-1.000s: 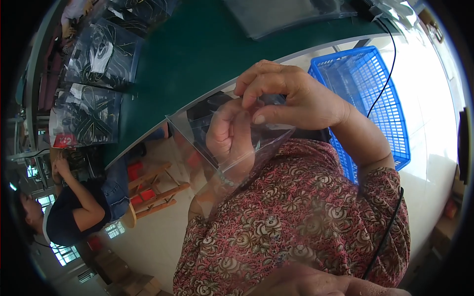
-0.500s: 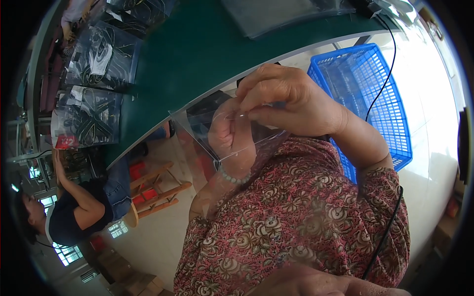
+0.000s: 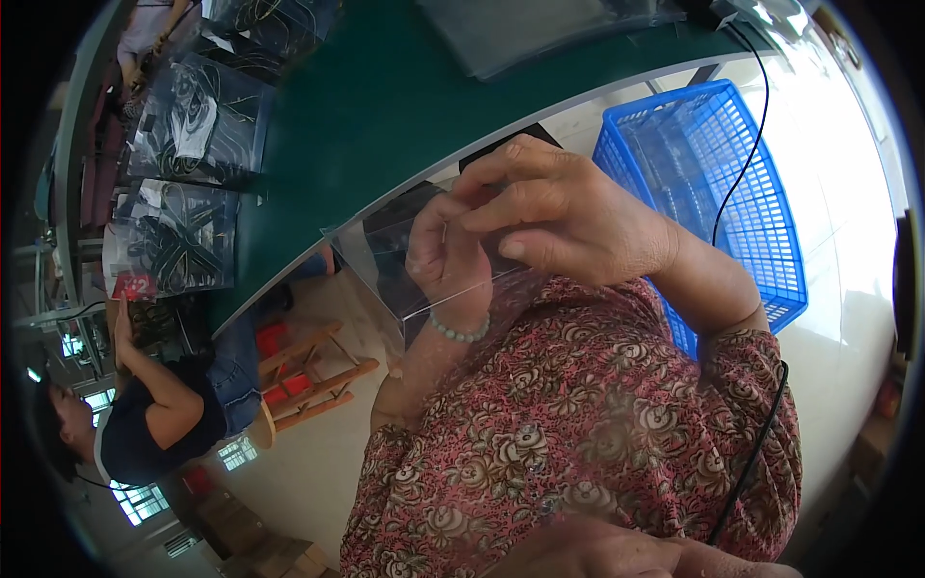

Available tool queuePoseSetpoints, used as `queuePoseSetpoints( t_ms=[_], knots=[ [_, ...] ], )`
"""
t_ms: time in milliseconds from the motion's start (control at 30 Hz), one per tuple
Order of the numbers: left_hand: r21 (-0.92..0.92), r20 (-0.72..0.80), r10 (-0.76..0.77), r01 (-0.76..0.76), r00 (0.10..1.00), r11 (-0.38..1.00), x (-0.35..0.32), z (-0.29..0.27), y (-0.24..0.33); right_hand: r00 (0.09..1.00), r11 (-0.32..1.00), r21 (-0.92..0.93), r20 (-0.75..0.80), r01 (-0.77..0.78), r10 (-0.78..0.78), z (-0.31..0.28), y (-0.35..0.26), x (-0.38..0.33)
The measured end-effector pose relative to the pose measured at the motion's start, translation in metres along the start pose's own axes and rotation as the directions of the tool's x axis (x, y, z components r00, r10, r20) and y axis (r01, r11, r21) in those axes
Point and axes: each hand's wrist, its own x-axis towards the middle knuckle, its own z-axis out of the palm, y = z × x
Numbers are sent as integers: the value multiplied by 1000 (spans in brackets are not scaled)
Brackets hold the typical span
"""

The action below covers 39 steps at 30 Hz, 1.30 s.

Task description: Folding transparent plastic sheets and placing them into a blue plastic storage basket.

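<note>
A clear plastic bag (image 3: 376, 265) hangs in front of me, just off the table's near edge. My left hand (image 3: 451, 255), with a pale bead bracelet at its wrist, shows through the film with curled fingers gripping the bag. My right hand (image 3: 578, 217) reaches over from the right, its bent fingertips beside the left fingers at the bag's upper part. Its thumb stands apart from the index finger, with nothing visible between them. The exact contact between the right fingertips and the film is hidden.
A green table (image 3: 356, 116) bears a stack of clear bags (image 3: 549, 34) and, at left, packed bags of dark cables (image 3: 183, 236). A blue basket (image 3: 771, 212) stands at right, a black cable (image 3: 747, 154) hanging before it. A co-worker (image 3: 164, 414) and wooden stool (image 3: 318, 380) are at left.
My right thumb has parted from its fingers, which earlier pinched the film. The lower corner of the bag has shifted slightly left, and the left fingers have risen toward the right ones.
</note>
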Motion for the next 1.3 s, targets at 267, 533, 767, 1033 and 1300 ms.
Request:
queuePoseSetpoints(
  t_ms=[267, 533, 767, 1033, 1300],
  knots=[
    [-122, 146, -32, 50, 989, 991, 7, 11, 9, 991, 986, -146, -88, 85, -98, 8, -2, -16],
    [-55, 158, -45, 55, 986, 997, 5, 5, -1, 992, 995, 81, -115, 57, -47, -7, 2, -18],
    [181, 134, 23, -47, 991, 982, 3, 12, 1, 992, 996, 88, -119, -27, 37, -11, 4, -17],
    [115, 127, 11, -26, 992, 993, 7, 25, 4, 983, 997, -59, -178, -46, 35, -8, -7, -12],
    [189, 69, 7, -20, 998, 982, 4, 21, -1, 972, 991, -132, -229, 26, -56, -5, -6, -12]
  ],
)
